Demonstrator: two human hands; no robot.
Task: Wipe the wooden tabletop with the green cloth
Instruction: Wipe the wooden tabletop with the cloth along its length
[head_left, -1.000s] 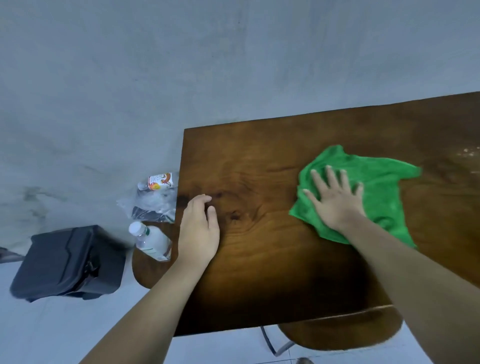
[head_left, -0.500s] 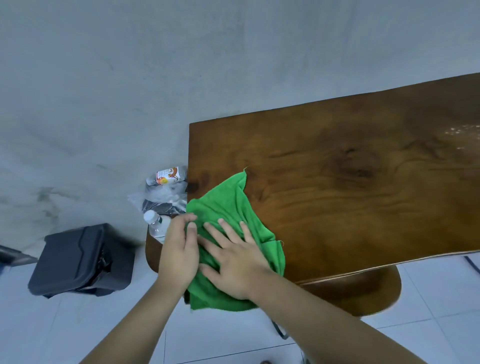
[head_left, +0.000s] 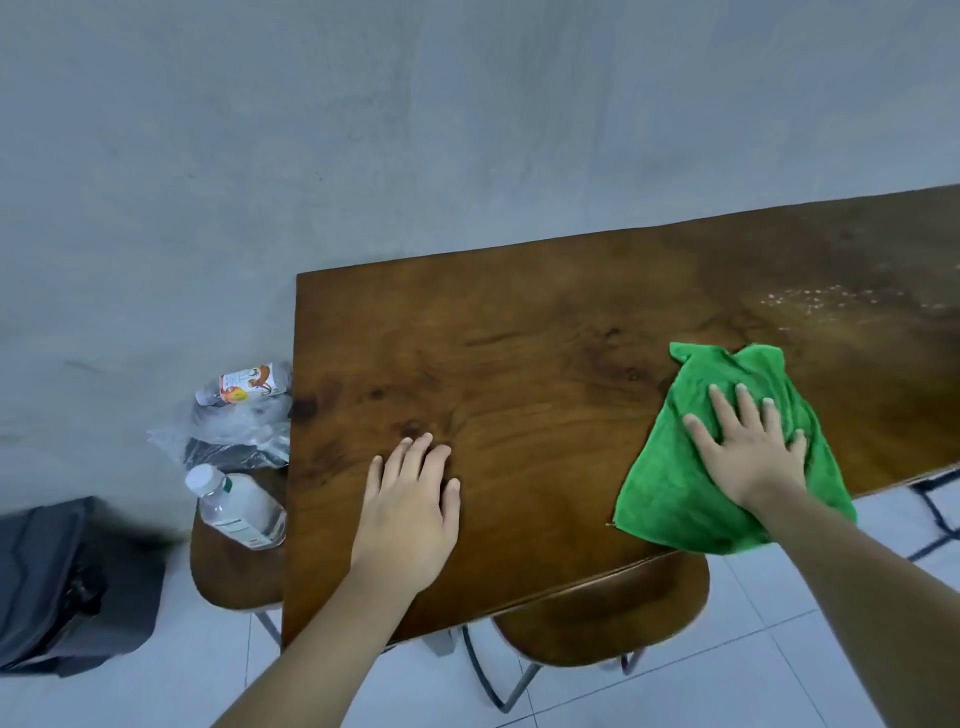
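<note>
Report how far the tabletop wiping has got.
Done: the wooden tabletop looks clean around the left hand, which rests flat on it. In hand: the right hand presses the green cloth near the front edge. Left: whitish specks on the far right.

Cloth swept back to the right

Your right hand (head_left: 748, 452) has carried the green cloth (head_left: 727, 457) from the table's (head_left: 519, 364) near left corner to its right front edge, and your left hand (head_left: 410, 509) is flat on bare wood again.
</note>
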